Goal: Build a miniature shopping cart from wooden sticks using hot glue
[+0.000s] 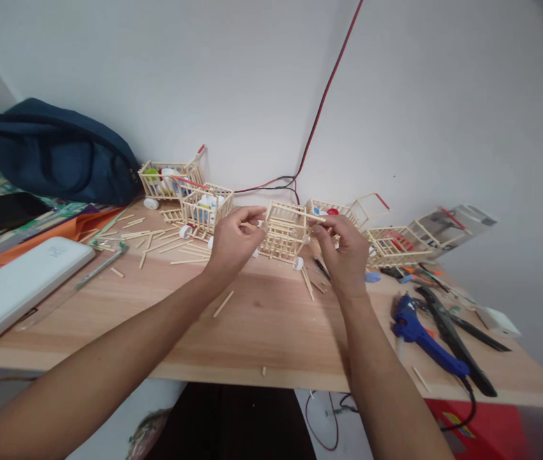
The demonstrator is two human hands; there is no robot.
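Note:
A miniature shopping cart (285, 239) made of thin wooden sticks, with white wheels, stands on the table between my hands. My left hand (237, 239) is at its left side, thumb and fingers curled closed at the upper corner of the frame. With my right hand (343, 250) I pinch the end of a thin wooden stick (300, 213) that lies across the top of the cart. Whether this stick is fixed to the frame cannot be seen. Part of the cart's left side is hidden behind my left fingers.
Similar filled carts stand left (207, 207) and right (396, 246). Loose sticks (156, 239) lie at left, near a white power bank (27, 287) and a blue bag (61, 153). A blue glue gun (425, 335) and black-handled tool (458, 345) lie at right.

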